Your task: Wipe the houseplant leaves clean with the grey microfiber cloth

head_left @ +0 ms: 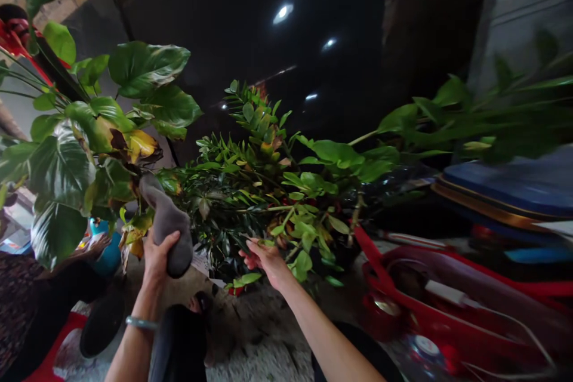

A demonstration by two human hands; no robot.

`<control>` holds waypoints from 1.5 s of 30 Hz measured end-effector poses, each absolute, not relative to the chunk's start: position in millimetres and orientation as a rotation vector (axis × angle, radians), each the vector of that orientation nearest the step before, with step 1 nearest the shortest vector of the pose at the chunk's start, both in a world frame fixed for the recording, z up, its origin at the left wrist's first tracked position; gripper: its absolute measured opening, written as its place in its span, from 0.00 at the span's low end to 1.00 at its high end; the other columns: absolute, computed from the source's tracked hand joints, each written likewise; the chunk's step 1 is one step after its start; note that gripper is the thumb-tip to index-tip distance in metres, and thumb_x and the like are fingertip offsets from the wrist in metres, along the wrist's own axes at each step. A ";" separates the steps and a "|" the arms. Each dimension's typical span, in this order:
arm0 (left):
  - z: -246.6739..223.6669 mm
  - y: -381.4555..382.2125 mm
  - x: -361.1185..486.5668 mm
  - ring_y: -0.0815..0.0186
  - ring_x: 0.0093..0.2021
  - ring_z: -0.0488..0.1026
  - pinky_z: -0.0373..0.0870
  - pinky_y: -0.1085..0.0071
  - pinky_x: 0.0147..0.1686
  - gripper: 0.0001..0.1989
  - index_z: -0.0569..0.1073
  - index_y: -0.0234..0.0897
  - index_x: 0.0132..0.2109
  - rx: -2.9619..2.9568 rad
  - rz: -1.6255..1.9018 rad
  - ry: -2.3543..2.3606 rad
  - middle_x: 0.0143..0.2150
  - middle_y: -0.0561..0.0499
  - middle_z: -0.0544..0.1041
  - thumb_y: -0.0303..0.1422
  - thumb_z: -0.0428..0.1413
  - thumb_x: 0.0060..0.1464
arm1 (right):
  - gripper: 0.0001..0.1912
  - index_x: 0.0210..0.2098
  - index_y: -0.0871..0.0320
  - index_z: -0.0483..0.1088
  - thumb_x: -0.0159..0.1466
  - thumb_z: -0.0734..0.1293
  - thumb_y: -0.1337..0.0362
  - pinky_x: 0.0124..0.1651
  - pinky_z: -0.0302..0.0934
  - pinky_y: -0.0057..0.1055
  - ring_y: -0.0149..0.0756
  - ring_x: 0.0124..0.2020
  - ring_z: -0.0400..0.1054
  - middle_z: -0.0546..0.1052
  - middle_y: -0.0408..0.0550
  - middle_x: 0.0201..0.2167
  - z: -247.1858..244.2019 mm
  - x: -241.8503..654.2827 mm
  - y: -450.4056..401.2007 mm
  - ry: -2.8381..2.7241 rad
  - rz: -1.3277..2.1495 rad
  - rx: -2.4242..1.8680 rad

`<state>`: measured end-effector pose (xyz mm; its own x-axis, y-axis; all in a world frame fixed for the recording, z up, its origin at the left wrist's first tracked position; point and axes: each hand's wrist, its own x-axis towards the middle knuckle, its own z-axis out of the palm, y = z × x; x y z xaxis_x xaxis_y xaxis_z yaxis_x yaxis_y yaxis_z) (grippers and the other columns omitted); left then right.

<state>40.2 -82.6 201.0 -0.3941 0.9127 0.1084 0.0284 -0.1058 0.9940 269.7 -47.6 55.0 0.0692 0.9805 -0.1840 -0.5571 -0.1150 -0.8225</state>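
Observation:
My left hand (155,259) is closed around a grey sock (172,230), whose narrow end points up toward the large-leaved plant (60,161). Yellowed and brown leaves (141,146) hang just above the sock. To its right, my right hand (264,258) reaches to the lower edge of a bushy green plant (308,233). Its fingers are loosely bent and apart, close to the leaves. Whether they touch a leaf is unclear.
At the left sits another person, with a hand (98,246) by a blue object (110,253). A black bucket (102,322) stands near them. On the right are a red basket-like container (425,310) with a white cable and a blue-topped stack (510,185). Behind the plants rises a dark glossy panel (201,30).

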 end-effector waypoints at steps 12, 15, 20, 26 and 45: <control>232.7 -86.6 30.9 0.62 0.34 0.75 0.73 0.69 0.35 0.33 0.76 0.40 0.48 1.197 1.911 1.397 0.37 0.53 0.79 0.37 0.69 0.29 | 0.08 0.30 0.59 0.73 0.56 0.74 0.63 0.18 0.62 0.23 0.31 0.17 0.71 0.82 0.50 0.23 52.6 273.3 -50.1 -0.610 1.461 -0.982; 227.5 -68.1 53.2 0.58 0.42 0.76 0.72 0.65 0.44 0.37 0.76 0.38 0.53 1.647 1.614 1.558 0.42 0.50 0.79 0.35 0.71 0.29 | 0.09 0.28 0.59 0.72 0.56 0.74 0.63 0.17 0.63 0.22 0.31 0.17 0.71 0.82 0.50 0.23 54.3 269.2 -48.1 -0.614 1.470 -0.959; 184.1 -80.9 65.3 0.53 0.47 0.76 0.71 0.61 0.50 0.34 0.78 0.36 0.52 1.858 0.977 1.476 0.44 0.49 0.81 0.32 0.69 0.30 | 0.07 0.32 0.60 0.74 0.56 0.73 0.64 0.17 0.62 0.23 0.31 0.16 0.70 0.82 0.49 0.21 54.3 268.4 -48.0 -0.599 1.499 -0.948; 243.7 -75.8 59.2 0.51 0.53 0.74 0.69 0.61 0.55 0.38 0.75 0.39 0.54 1.890 1.410 1.318 0.52 0.47 0.79 0.39 0.70 0.30 | 0.08 0.33 0.60 0.74 0.57 0.73 0.62 0.19 0.63 0.23 0.32 0.18 0.72 0.82 0.51 0.24 51.3 272.6 -49.4 -0.612 1.468 -0.937; 248.9 -44.2 108.8 0.54 0.52 0.74 0.70 0.59 0.56 0.31 0.77 0.42 0.53 2.220 1.269 1.211 0.51 0.49 0.78 0.30 0.67 0.37 | 0.16 0.29 0.56 0.73 0.50 0.75 0.52 0.22 0.63 0.28 0.35 0.20 0.71 0.82 0.50 0.25 43.0 271.8 -46.7 -0.686 1.457 -0.923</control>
<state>108.8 -44.2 248.9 0.2499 0.7932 0.5553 0.5177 -0.5941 0.6157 271.8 -46.7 43.0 0.0357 0.9886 -0.1460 -0.5176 -0.1067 -0.8490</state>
